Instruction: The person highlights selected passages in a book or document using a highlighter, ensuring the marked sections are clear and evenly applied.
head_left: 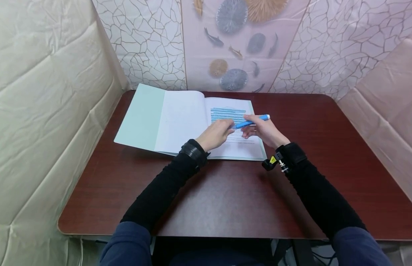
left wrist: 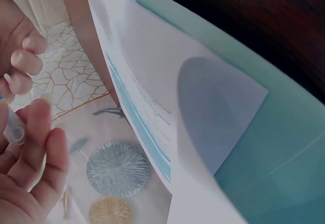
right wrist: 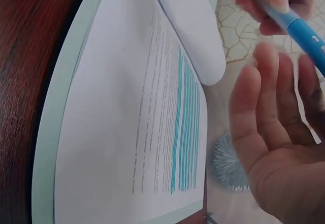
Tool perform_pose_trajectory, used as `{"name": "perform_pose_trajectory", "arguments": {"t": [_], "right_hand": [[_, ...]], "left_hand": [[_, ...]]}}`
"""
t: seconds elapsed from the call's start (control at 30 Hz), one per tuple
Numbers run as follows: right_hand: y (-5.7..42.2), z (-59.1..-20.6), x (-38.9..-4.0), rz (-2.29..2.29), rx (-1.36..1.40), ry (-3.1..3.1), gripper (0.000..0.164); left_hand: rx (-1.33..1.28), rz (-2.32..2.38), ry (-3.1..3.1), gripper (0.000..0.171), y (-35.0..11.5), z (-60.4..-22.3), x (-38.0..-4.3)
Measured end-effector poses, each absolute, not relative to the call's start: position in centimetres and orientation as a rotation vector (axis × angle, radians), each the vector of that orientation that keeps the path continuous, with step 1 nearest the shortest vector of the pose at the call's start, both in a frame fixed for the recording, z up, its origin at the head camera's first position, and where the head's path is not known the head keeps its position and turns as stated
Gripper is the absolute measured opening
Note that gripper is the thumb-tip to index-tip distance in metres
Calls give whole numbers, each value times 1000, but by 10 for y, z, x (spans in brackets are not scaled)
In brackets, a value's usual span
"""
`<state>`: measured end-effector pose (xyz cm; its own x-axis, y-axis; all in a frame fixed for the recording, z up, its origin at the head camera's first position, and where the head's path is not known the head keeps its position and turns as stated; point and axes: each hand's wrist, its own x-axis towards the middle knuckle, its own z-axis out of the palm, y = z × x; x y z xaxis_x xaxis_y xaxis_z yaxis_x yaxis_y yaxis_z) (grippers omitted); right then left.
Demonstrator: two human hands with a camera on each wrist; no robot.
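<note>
A blue highlighter point(head_left: 247, 123) is held between the two hands, above an open folder's right page. My left hand point(head_left: 216, 133) pinches its clear cap point(left wrist: 18, 133) between thumb and fingers. With thumb and index finger my right hand point(head_left: 266, 130) holds the blue barrel point(right wrist: 306, 37) near its white-tipped rear end; its other fingers stand loosely bent, away from the barrel. Below them, the printed page point(head_left: 232, 147) has several lines coloured blue in its upper part. The highlighter's tip is hidden inside the cap.
The pale green folder point(head_left: 139, 118) lies open on the dark red-brown table point(head_left: 232, 199), near its back edge. A blank white sheet point(head_left: 182, 118) is turned to the left, curving up at the fold. Patterned cloth point(head_left: 152, 48) hangs behind the table.
</note>
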<state>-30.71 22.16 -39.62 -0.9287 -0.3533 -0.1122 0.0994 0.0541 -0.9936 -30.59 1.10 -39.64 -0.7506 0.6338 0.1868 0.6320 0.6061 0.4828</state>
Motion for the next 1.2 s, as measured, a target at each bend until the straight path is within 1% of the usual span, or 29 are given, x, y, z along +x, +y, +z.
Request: {"name": "perform_pose_trajectory", "arguments": {"t": [0.2, 0.3, 0.7, 0.93, 1.2], "right_hand": [[221, -396, -308, -1935, -291, 1962, 46], [220, -396, -309, -1979, -299, 1895, 49], [217, -396, -308, -2114, -245, 1657, 46], [219, -399, -308, -2119, -286, 1636, 45], [219, -399, -309, -2156, -308, 1564, 49]], "left_hand": [[1143, 917, 2767, 22, 12, -399, -307], [1153, 945, 2756, 21, 13, -400, -307], [1136, 985, 2748, 22, 18, -402, -304], [1118, 972, 2762, 21, 21, -401, -302], [1131, 996, 2775, 21, 23, -397, -301]]}}
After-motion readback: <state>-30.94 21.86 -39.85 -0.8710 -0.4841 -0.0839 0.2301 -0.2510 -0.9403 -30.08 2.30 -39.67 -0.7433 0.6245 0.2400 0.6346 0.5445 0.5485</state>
